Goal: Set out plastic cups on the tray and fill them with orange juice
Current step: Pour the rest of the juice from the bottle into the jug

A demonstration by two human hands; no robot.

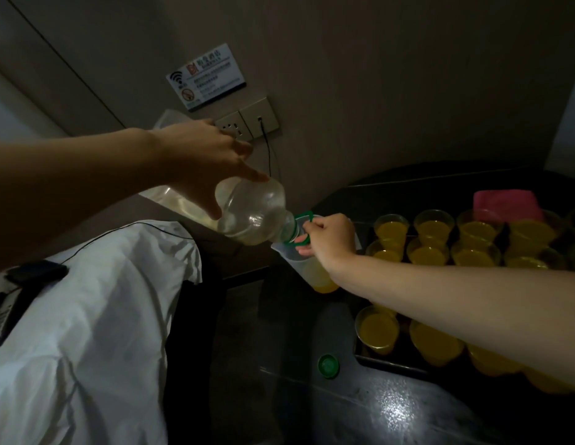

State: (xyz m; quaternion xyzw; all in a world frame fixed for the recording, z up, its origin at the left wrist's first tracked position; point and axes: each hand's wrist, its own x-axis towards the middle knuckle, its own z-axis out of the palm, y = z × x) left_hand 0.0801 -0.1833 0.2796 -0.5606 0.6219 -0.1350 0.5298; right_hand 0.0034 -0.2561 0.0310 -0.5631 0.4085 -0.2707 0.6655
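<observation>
Sideways, bottle [254, 213] between left hand [199, 162] and right hand [331, 239], over jug [291, 255].

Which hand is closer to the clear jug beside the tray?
Right. The right hand grips the green loop at the neck of the bottle, right over the jug rim. The left hand holds its base, higher and farther off.

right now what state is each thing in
bottle: uncapped, tipped neck-down into the jug, nearly empty
jug: upright, part full of juice
cap: off, lying on the table
cups: on the tray, filled with juice
left hand: holds the bottle's base
right hand: grips the bottle's green handle
</observation>
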